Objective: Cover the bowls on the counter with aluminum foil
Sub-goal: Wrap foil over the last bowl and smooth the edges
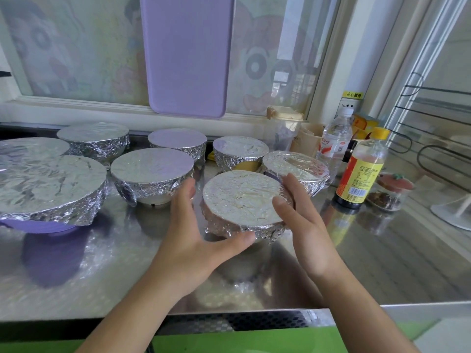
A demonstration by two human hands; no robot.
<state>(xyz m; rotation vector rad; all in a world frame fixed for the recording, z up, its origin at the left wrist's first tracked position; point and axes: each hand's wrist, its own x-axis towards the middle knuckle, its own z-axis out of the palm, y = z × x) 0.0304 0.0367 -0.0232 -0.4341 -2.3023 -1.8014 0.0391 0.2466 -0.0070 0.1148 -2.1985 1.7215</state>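
Note:
Several bowls wrapped in aluminum foil stand on the steel counter (pixel 382 263). The nearest one, the front bowl (pixel 242 197), has a flat crinkled foil top and foil crimped down its sides. My left hand (pixel 196 233) cups its left side, with the thumb against the foil at the front edge. My right hand (pixel 300 220) presses its right rim, fingers lying on the foil. Behind it stand another foil-covered bowl (pixel 295 166), a middle bowl (pixel 151 171) and a large purple bowl (pixel 48 189) with a foil cover.
A soy sauce bottle (pixel 359 174) and a water bottle (pixel 334 141) stand right of the bowls, with small dishes (pixel 384 200) beyond. A purple cutting board (pixel 188 54) leans on the window. The counter's front edge (pixel 229 314) runs just below my wrists.

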